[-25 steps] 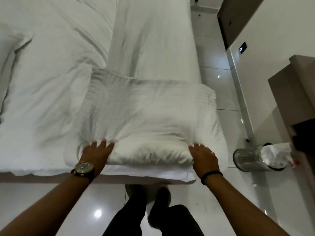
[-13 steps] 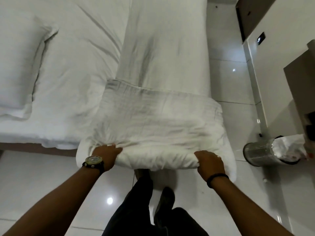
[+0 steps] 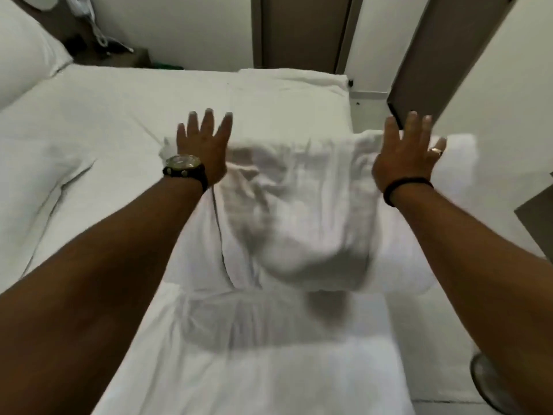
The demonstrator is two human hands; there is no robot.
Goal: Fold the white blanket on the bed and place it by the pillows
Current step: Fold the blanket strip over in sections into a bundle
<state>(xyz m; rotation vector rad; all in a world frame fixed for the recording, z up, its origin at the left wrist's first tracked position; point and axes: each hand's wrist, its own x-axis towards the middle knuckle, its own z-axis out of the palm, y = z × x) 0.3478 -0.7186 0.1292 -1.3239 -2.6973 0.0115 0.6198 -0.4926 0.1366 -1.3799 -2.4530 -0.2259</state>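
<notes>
The white blanket [image 3: 299,211] lies as a thick folded bundle along the right side of the bed [image 3: 104,121], blurred by motion. A flatter stretch of the blanket runs toward me below the bundle. My left hand [image 3: 203,145], with a watch on the wrist, is spread flat over the bundle's far left corner. Fingers straight and apart, my right hand [image 3: 410,151] sits over the far right edge. Neither hand grips the cloth. A white pillow [image 3: 24,61] lies at the bed's far left.
A dark nightstand [image 3: 125,53] with a white phone and cords stands beyond the bed. Brown door panels [image 3: 299,28] fill the far wall. A metal bin [image 3: 490,384] shows at the bottom right, and a cabinet corner [image 3: 538,217] juts in from the right.
Both hands have let go of the blanket's near edge and opened. The gripped fold has swung up and forward over the rest of the blanket. My view has lifted toward the far wall.
</notes>
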